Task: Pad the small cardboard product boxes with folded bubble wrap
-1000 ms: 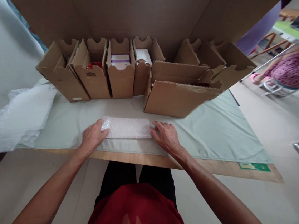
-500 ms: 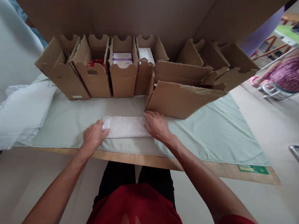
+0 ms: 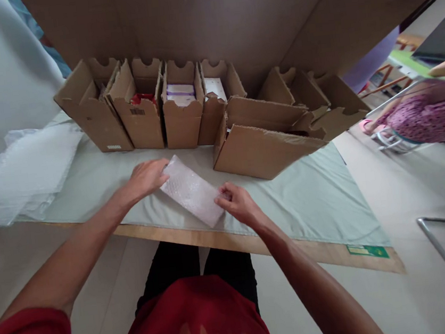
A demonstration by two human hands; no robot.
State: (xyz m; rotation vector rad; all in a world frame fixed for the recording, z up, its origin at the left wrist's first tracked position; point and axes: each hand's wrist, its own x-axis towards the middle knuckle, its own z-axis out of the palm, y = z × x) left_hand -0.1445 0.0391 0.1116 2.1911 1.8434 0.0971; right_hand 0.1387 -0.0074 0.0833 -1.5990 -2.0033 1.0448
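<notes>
A flat packet wrapped in bubble wrap [image 3: 192,190] lies slanted on the pale green cloth [image 3: 311,205] near the table's front edge. My left hand [image 3: 146,178] holds its far left end, fingers curled over the edge. My right hand [image 3: 238,205] pinches its near right end. Both hands are closed on the packet.
A row of open cardboard boxes [image 3: 178,108] stands behind, some with small packages inside. A larger open carton [image 3: 263,149] lies tipped at the right. A stack of bubble wrap sheets [image 3: 22,168] sits at the left. Another person in a purple top [image 3: 429,114] is far right.
The packet has turned from lying straight along the table edge to a slant. My left hand moved away from me and my right hand moved toward me.
</notes>
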